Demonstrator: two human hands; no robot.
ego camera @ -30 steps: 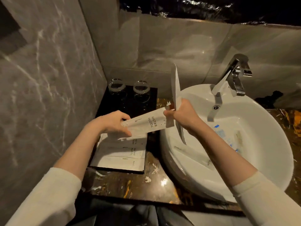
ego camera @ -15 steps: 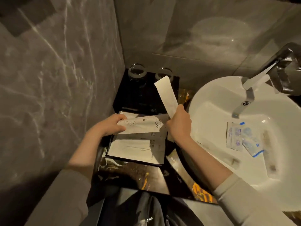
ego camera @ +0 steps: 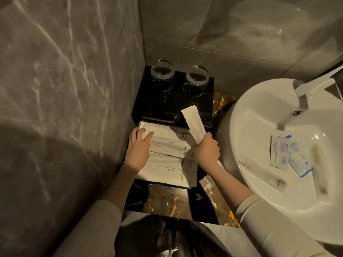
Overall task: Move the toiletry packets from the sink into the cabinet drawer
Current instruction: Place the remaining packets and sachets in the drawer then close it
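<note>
Several long white paper packets [ego camera: 167,154], printed TOOTH BRUSH and COMB, lie side by side in the open black drawer [ego camera: 194,188] left of the sink. My left hand [ego camera: 138,147] rests flat on their left ends with fingers spread. My right hand [ego camera: 207,148] grips one more long white packet [ego camera: 193,123], held upright above the drawer's right side. In the white sink [ego camera: 246,117] lie small clear and blue-printed sachets [ego camera: 285,154] and clear-wrapped long items [ego camera: 263,175].
Two upturned glasses [ego camera: 162,71] stand on the black cabinet box [ego camera: 207,108] behind the drawer. Grey marble walls close in on the left and at the back. A chrome faucet [ego camera: 304,89] overhangs the sink. A dark, gold-veined countertop [ego camera: 167,199] runs along the front.
My left hand has laid the toothbrush packet flat in the drawer and now presses on the packets. My right hand, with its packet, has come over the drawer. The camera has tilted down.
</note>
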